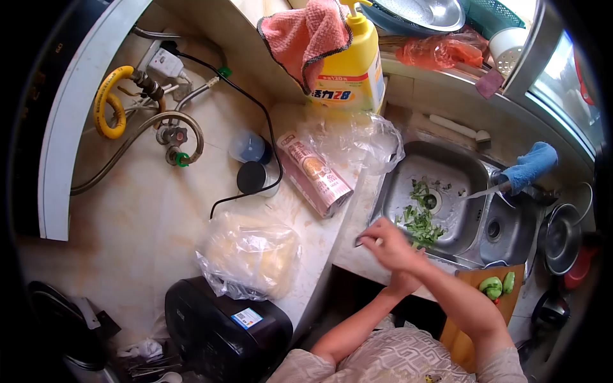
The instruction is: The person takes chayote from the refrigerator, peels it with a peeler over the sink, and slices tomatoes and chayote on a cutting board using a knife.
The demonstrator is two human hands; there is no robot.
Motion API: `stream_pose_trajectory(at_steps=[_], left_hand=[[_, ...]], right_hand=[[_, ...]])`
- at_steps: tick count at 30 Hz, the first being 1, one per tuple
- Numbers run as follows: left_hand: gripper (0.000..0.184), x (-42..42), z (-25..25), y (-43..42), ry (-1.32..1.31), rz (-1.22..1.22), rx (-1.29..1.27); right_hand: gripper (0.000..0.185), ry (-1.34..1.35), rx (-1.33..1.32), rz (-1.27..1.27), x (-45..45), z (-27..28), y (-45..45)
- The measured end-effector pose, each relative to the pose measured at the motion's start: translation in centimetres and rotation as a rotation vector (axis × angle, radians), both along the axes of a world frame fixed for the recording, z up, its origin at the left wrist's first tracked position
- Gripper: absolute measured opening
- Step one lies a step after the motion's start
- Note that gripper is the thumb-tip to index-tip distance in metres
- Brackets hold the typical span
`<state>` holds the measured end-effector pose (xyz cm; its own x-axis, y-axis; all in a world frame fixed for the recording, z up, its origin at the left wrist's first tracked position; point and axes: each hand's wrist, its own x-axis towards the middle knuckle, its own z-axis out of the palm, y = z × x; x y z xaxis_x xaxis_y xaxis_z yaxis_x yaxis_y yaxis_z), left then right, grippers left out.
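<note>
My right hand (pixel 386 246) is over the counter edge at the left front corner of the sink (pixel 461 225), fingers pinched together. A small dark bit shows at its fingertips, too small to name. Beneath my right forearm lies my left hand (pixel 407 281), close to the sink's front rim; its fingers are mostly hidden. Chopped green leaves (pixel 421 228) are scattered in the large basin, around the drain. To the right, a wooden cutting board (pixel 468 306) carries green pepper pieces (pixel 491 286) and a small red bit.
A blue cloth (pixel 533 167) wraps the faucet. Left of the sink are a clear plastic bag (pixel 377 143), a pink package (pixel 316 175), a yellow pump bottle (pixel 351 64) and a bagged pale item (pixel 252 255). A black cable (pixel 255 99) crosses the counter near lidded jars (pixel 250 177).
</note>
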<state>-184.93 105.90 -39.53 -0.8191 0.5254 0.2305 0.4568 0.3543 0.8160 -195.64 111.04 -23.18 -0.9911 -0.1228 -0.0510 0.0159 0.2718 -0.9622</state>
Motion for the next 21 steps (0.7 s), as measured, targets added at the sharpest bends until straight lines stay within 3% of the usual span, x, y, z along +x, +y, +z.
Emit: stream_pose_trajectory(at_steps=[1,3,5,8,9,11,13,14,16,17,18,19,21], left_hand=[[0.044,-1.0,2.0,-0.1,0.072,-0.032,-0.252],[0.041,-2.3,4.5,0.6,-0.005,-0.032,-0.319],[0.036,-3.9,8.0,1.5,-0.132,-0.002,-0.241],[0.028,-5.6,7.5,2.3,-0.099,-0.015,-0.189],[0.026,-6.4,6.8,2.6,-0.161,-0.008,-0.122],[0.023,-8.2,6.7,4.2,-0.331,0.066,-0.069],[0.023,-10.5,4.1,6.9,-0.68,0.11,0.103],[0.025,-11.7,1.3,9.0,-0.887,0.078,0.343],[0.031,-14.0,3.7,13.9,-1.331,0.085,0.517],[0.033,-15.6,2.3,16.2,-1.456,0.051,0.482],[0.033,-16.0,2.7,18.5,-1.368,0.02,0.51],[0.036,-16.8,4.2,20.8,-1.577,0.062,0.607],[0.034,-17.3,7.6,23.1,-1.692,-0.121,0.714]], right_hand=[[0.015,-0.042,0.046,0.018,-0.2,1.6,-2.5],[0.018,-0.068,-0.016,0.025,-1.0,1.7,-7.4],[0.02,-0.003,0.039,-0.045,-1.5,-1.0,-11.3],[0.027,0.046,0.168,0.052,-1.8,0.0,-12.5],[0.029,0.1,0.277,0.052,-1.5,0.7,-12.2],[0.023,0.268,0.215,-0.086,0.0,1.7,-10.1],[0.025,0.284,0.141,-0.228,1.6,1.8,-5.8],[0.026,0.311,0.116,-0.286,2.4,1.8,-2.8],[0.029,0.15,0.085,-0.651,4.7,-0.6,5.3],[0.025,-0.02,0.126,-0.869,5.9,-1.2,9.8],[0.02,-0.013,0.155,-1.059,7.1,-4.2,14.4],[0.019,-0.148,0.341,-1.195,8.1,-5.2,18.5],[0.028,-0.129,0.518,-1.062,10.0,-8.8,25.9]])
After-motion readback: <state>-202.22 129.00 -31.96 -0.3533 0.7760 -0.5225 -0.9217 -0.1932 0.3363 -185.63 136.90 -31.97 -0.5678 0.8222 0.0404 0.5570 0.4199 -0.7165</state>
